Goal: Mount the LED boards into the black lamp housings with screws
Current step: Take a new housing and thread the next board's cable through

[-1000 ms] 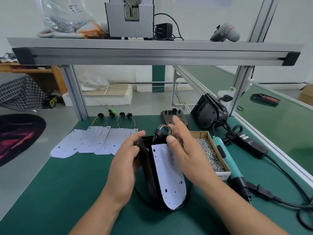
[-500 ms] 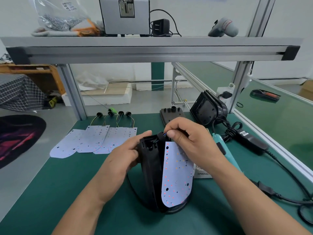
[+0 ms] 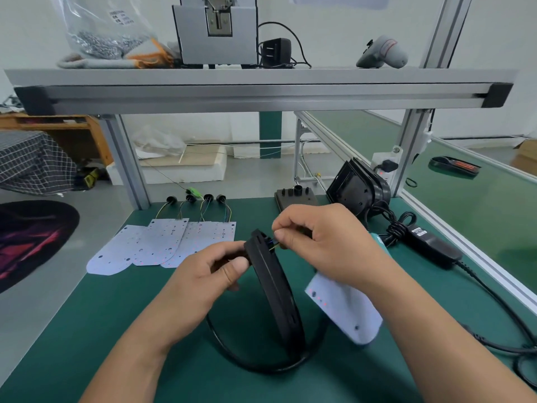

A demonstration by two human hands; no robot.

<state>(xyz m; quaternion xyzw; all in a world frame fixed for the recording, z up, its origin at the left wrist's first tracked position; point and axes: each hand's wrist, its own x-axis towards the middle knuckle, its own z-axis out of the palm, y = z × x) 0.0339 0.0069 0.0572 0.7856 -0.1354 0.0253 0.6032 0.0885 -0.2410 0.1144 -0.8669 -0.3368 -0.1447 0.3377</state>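
A black lamp housing [image 3: 276,292] is stood on edge near the middle of the green bench [image 3: 116,330], its upper end gripped by the curled fingers of the left hand [image 3: 215,274]. Thin wires [image 3: 270,248] at the housing's top are pinched by the right hand [image 3: 322,242]. The white LED board [image 3: 345,312] is seen beneath that hand, tilted away to the housing's right. Spare boards [image 3: 162,242] are laid out at the back left.

Premises are presenting as a light-assembly workshop. A green mat [image 3: 116,330] is covering the bench across the lower frame. An aluminium shelf [image 3: 261,91] is spanning the upper frame, carrying a bag [image 3: 98,36] of metal parts. LED boards [image 3: 162,242] are lying in a row at centre left. A long bench [image 3: 479,213] is running along the right edge.
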